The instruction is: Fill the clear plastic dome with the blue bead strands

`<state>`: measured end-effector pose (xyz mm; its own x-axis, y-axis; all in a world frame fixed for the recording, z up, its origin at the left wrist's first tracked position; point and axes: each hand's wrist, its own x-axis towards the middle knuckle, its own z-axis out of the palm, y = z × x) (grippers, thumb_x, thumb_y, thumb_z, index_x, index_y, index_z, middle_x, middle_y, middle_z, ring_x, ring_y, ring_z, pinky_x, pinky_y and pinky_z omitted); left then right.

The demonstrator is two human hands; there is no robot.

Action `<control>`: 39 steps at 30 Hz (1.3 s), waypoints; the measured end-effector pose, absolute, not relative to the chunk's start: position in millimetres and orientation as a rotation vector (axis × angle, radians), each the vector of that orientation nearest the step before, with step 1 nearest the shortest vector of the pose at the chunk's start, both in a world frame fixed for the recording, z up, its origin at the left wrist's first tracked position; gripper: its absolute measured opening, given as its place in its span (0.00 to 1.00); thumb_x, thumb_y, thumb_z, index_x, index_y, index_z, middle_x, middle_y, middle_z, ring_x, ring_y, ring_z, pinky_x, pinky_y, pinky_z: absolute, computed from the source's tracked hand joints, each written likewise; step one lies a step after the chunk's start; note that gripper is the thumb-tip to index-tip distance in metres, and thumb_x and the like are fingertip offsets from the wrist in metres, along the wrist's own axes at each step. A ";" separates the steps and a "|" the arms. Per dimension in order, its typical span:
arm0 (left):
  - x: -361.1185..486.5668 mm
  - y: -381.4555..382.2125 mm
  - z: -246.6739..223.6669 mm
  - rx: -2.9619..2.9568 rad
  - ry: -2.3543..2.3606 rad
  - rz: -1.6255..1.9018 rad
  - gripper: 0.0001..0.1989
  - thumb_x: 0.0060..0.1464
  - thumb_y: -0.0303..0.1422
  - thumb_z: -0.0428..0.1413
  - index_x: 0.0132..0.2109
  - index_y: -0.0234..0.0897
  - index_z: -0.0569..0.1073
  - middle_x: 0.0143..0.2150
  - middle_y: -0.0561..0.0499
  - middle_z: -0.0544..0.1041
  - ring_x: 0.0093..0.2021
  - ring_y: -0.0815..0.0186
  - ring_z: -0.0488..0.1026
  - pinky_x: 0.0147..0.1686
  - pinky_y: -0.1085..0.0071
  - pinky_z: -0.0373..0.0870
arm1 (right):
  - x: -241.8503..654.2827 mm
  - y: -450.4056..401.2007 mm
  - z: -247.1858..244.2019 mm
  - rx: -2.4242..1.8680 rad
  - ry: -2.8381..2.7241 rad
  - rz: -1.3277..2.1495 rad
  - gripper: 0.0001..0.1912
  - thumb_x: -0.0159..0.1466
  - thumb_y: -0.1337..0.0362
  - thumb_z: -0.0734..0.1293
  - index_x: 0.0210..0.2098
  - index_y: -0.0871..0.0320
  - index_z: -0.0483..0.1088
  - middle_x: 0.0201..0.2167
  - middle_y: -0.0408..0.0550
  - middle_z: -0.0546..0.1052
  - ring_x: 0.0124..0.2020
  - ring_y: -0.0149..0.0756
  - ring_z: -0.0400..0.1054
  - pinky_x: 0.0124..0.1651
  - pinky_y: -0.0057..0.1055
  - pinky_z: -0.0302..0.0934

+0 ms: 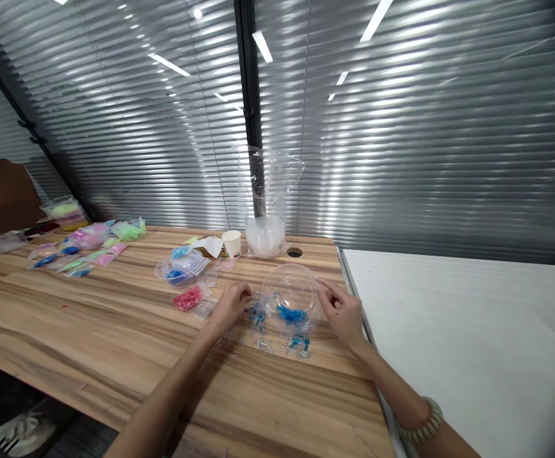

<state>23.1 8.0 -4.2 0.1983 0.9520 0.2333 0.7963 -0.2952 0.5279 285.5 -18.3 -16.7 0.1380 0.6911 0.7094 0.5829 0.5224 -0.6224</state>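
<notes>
A clear round plastic bowl (pixel 277 286) is tilted above the wooden table, with small blue pieces (pixel 291 314) gathered at its lower side. My right hand (pixel 342 312) pinches the bowl's right rim between thumb and fingers. To the left of the bowl, my left hand (pixel 232 304) has its fingers pinched together over loose blue pieces (pixel 257 317); what is between the fingertips, if anything, is too small to name. More blue pieces (pixel 299 343) and clear bits (pixel 264 346) lie scattered in front of the bowl.
A bag of red pieces (pixel 189 298) lies left of my left hand. Behind it are a clear container with blue contents (pixel 177 276) and a paper cup (pixel 231 244). A bagged stack of bowls (pixel 265 236) stands near the blinds. Colourful packets (pixel 89 236) cover the far left; a white tabletop (pixel 459 331) adjoins.
</notes>
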 end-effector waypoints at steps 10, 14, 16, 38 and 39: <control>27.2 5.7 -1.1 2.214 1.632 0.703 0.06 0.47 0.22 0.50 0.28 0.34 0.71 0.29 0.50 0.74 0.32 0.66 0.69 0.33 0.73 0.61 | 285.9 -17.2 -15.4 -1.139 -1.559 0.121 0.17 0.63 0.60 0.61 0.41 0.62 0.76 0.14 0.37 0.62 0.17 0.26 0.54 0.24 0.24 0.55; 26.6 6.1 -2.7 2.227 1.632 0.675 0.07 0.48 0.22 0.50 0.29 0.34 0.71 0.30 0.49 0.74 0.32 0.66 0.69 0.33 0.73 0.61 | 285.8 -17.3 -15.3 -1.125 -1.563 0.109 0.17 0.63 0.60 0.61 0.41 0.64 0.76 0.14 0.37 0.62 0.17 0.26 0.55 0.24 0.23 0.55; 26.0 6.6 -4.3 2.232 1.630 0.658 0.07 0.49 0.23 0.50 0.30 0.34 0.72 0.31 0.49 0.75 0.32 0.67 0.69 0.33 0.74 0.61 | 285.6 -17.7 -15.5 -1.120 -1.567 0.099 0.17 0.63 0.60 0.61 0.40 0.64 0.76 0.14 0.37 0.62 0.16 0.26 0.55 0.24 0.23 0.55; 28.8 5.3 -3.3 2.339 1.686 0.471 0.12 0.53 0.23 0.46 0.32 0.34 0.74 0.34 0.47 0.75 0.35 0.64 0.70 0.36 0.72 0.62 | 286.9 -17.3 -17.8 -1.125 -1.615 0.060 0.16 0.63 0.60 0.61 0.41 0.63 0.76 0.16 0.40 0.68 0.17 0.26 0.57 0.23 0.24 0.56; 29.3 4.9 -2.5 2.344 1.689 0.465 0.12 0.53 0.23 0.46 0.32 0.34 0.74 0.33 0.46 0.75 0.35 0.64 0.70 0.36 0.72 0.62 | 286.6 -17.3 -17.8 -1.124 -1.613 0.058 0.16 0.63 0.60 0.61 0.40 0.63 0.76 0.16 0.40 0.68 0.17 0.26 0.57 0.23 0.24 0.56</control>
<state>29.3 4.9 -2.5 0.2916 0.9479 0.1285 0.8800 -0.3185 0.3523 286.6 -17.3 -17.8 0.0670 0.6767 0.7333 0.6219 0.5464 -0.5610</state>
